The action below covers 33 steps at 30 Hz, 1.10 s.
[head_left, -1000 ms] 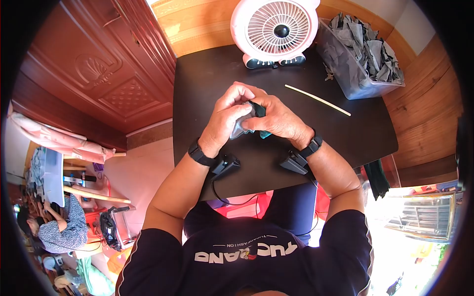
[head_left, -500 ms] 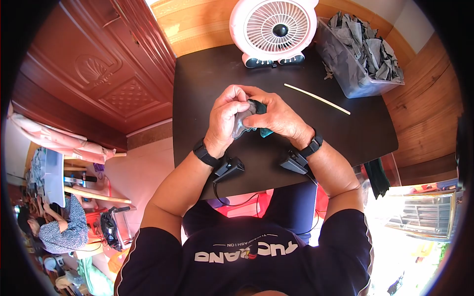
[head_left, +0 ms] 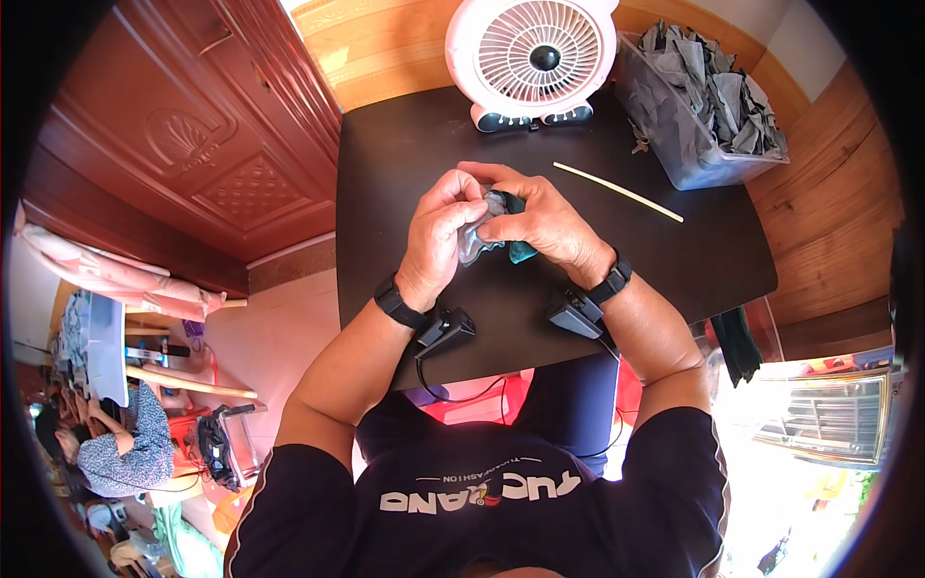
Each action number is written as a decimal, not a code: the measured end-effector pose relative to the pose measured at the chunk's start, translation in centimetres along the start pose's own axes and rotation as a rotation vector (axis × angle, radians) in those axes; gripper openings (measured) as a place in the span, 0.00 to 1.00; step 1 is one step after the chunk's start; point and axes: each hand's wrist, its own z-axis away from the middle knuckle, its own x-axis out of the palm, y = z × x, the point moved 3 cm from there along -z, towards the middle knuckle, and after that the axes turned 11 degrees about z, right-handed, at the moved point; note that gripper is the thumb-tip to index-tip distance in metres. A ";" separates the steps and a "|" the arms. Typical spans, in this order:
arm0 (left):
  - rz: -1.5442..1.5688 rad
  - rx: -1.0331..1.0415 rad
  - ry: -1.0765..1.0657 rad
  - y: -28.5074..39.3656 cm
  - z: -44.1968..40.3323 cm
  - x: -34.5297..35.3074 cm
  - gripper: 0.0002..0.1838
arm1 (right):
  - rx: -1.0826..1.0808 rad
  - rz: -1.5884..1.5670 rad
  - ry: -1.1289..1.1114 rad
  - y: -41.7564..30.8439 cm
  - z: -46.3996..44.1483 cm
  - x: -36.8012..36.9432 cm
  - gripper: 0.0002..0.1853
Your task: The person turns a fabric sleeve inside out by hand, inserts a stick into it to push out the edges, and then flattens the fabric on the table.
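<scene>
Both hands meet above the dark table, around a small piece of grey and dark green fabric (head_left: 477, 247). My left hand (head_left: 439, 226) pinches the grey part between thumb and fingers. On the other side, my right hand (head_left: 544, 223) grips the fabric near its green part (head_left: 521, 251), the thumb pressed on the front. The fingertips nearly touch each other and hide part of the cloth. Each wrist wears a black strap with a small black device below it.
A pink and white fan (head_left: 544, 58) stands at the table's back edge. A thin pale stick (head_left: 618, 192) lies on the table (head_left: 405, 154), right of the hands. A clear bin (head_left: 699, 171) holds grey fabric pieces. Another person (head_left: 125, 448) sits at the far left.
The hands have shifted slightly and the fabric is turned a little between them, showing more of its green part. Both hands keep their hold.
</scene>
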 end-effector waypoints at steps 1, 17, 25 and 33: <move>-0.005 0.013 -0.004 0.1 0.0 0.0 0.02 | -0.012 -0.001 0.029 0.0 0.0 0.0 0.26; 0.124 -0.045 0.001 0.0 0.1 0.3 0.13 | -0.099 0.033 0.020 0.3 -0.5 -0.7 0.13; 0.164 -0.032 -0.045 -0.8 -0.2 -1.3 0.07 | -0.080 -0.005 0.045 0.2 -0.4 -0.4 0.13; 0.121 0.003 0.053 -0.6 0.1 0.2 0.10 | -0.121 -0.100 0.073 -0.2 -0.4 -1.3 0.15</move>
